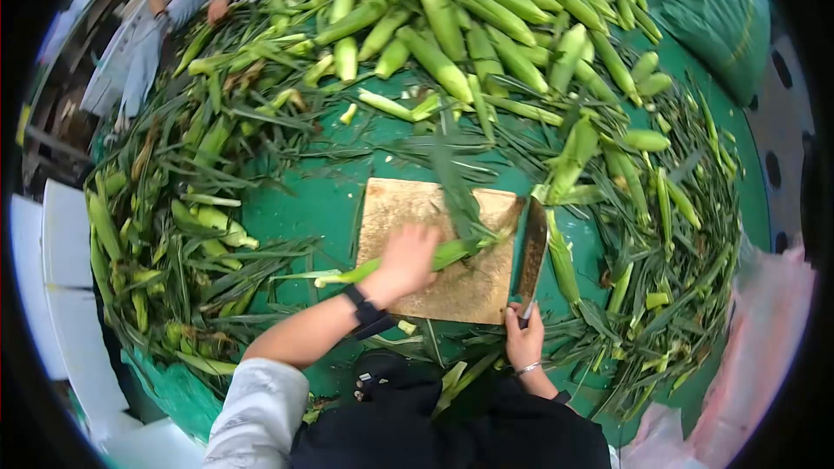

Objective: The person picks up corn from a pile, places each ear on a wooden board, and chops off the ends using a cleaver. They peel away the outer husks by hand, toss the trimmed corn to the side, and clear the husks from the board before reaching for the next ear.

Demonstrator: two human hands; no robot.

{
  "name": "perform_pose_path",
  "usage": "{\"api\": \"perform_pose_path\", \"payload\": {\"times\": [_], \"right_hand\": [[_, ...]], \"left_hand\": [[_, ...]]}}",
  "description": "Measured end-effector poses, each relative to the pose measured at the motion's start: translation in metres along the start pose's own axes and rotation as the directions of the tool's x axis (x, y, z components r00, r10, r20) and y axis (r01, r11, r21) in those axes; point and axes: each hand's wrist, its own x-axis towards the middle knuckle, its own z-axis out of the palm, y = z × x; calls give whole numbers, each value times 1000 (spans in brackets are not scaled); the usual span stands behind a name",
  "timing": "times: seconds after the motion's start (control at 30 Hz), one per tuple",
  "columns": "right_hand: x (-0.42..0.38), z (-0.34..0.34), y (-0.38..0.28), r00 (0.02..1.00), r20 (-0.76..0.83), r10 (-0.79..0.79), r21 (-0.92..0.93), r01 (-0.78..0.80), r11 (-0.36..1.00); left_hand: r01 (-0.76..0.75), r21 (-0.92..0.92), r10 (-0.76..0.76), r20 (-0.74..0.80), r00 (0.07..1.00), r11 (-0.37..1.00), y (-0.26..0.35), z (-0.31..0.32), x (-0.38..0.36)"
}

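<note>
A wooden cutting board [401,201] lies on the green sheet in front of me. Across it rests an ear of corn [455,253] in its green husk, with long leaves at its far right end. My left hand [407,260], slightly blurred, is closed over the middle of this ear and covers part of it. On the board's right side, my right hand [525,340] grips the handle of a large knife [532,252]. Its broad, dark-stained blade points away from me, beside the board's right edge and apart from the ear.
A big heap of unpeeled corn [443,22] lies beyond the board. Cut leaves and husks [643,321] ring the green sheet [295,200] on both sides. Another person's hand [217,10] is at the upper left. A green sack [717,22] stands upper right, pink plastic [756,330] lower right.
</note>
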Motion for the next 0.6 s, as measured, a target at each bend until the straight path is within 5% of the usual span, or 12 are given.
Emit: {"api": "perform_pose_path", "payload": {"times": [0.2,0.3,0.37,0.4,0.43,0.5,0.6], "right_hand": [[27,26,-17,999,-29,-21,-9,21,1000],[88,40,-40,980,-66,-189,-42,187,981],[113,28,-80,973,18,-231,-118,232,966],[112,30,-103,968,-7,-250,168,247,954],[100,14,-143,974,45,-224,223,209,952],[86,-14,-175,853,-53,-520,72,523,850],[64,-15,-152,680,-63,-730,150,730,667]], "left_hand": [[116,96,-111,-57,992,989,-31,4,-55],[154,95,-148,-69,987,983,-33,-5,-35],[227,20,-228,124,966,974,-38,-15,-14],[225,23,-226,114,967,974,-40,-26,-4],[240,1,-234,219,947,971,-36,-38,0],[248,-24,-226,329,917,968,-31,-50,5],[216,-43,-181,403,897,975,-34,-52,1]]}}
